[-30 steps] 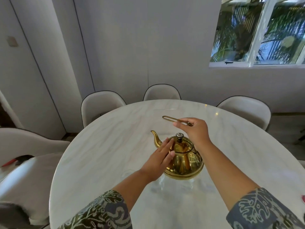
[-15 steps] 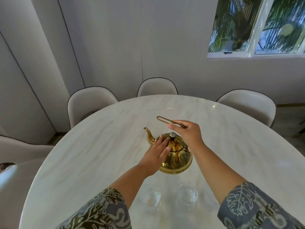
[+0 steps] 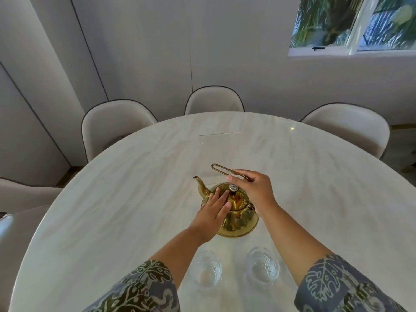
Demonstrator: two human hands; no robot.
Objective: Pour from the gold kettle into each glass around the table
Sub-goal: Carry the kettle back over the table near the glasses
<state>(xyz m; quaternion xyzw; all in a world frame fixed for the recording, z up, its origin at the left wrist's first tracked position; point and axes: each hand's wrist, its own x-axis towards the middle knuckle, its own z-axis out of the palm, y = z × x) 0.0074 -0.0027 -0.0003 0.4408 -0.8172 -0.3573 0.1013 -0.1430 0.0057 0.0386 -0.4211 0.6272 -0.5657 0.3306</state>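
Fingers of your right hand (image 3: 254, 190) pinch the raised handle (image 3: 227, 171) of the gold kettle (image 3: 238, 217), standing mid-table (image 3: 112, 199); your left hand (image 3: 212, 213) lies flat, fingers extended, against its lid, two glasses (image 3: 206, 270) nearer you.

The kettle (image 3: 236, 212) is shiny gold with a silver lid knob (image 3: 233, 188). The surface (image 3: 112, 210) is white marble with faint grey veining. Both sleeves (image 3: 144, 289) carry a grey-and-olive leaf print. The glasses (image 3: 206, 272) are clear. The chairs (image 3: 114, 124) are cream with dark piping.

A home dining room: oval marble table (image 3: 126, 199) ringed by cushioned chairs (image 3: 112, 124).
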